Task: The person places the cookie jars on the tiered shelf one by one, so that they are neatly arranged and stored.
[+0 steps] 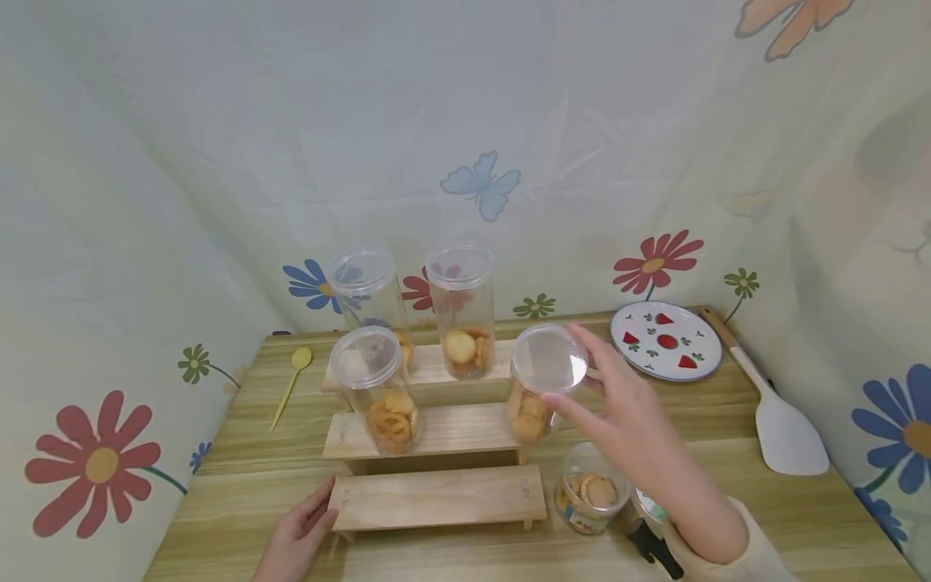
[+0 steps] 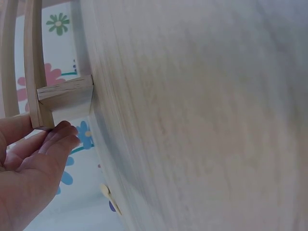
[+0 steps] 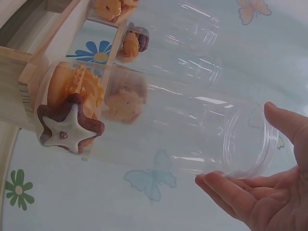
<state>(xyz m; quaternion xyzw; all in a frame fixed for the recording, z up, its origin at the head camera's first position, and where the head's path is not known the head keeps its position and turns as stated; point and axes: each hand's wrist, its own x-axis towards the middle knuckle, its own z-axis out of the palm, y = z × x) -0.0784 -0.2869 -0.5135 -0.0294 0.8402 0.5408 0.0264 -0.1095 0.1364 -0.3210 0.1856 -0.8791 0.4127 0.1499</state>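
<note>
My right hand [image 1: 629, 408] grips the lid end of a tall clear jar [image 1: 547, 360] at the right end of the middle step. Cookies lie in its bottom, among them a star-shaped cookie [image 3: 70, 125] with white icing, seen in the right wrist view. My left hand [image 1: 298, 533] pinches the left end of the lowest step of a tiered wooden rack [image 1: 436, 499], thumb and fingers on either side of the board. Another cookie jar [image 1: 374, 392] stands on the middle step's left. On the top step are two more tall jars, one [image 1: 461, 311] near the middle, one [image 1: 364, 303] left.
Right of the rack, a short cookie jar [image 1: 592, 489] stands beside a black-handled object [image 1: 655, 550], partly hidden by my right forearm. A strawberry-patterned plate [image 1: 667, 360] and a spatula [image 1: 789, 432] lie at the right. A yellow spoon [image 1: 292, 384] lies at the left.
</note>
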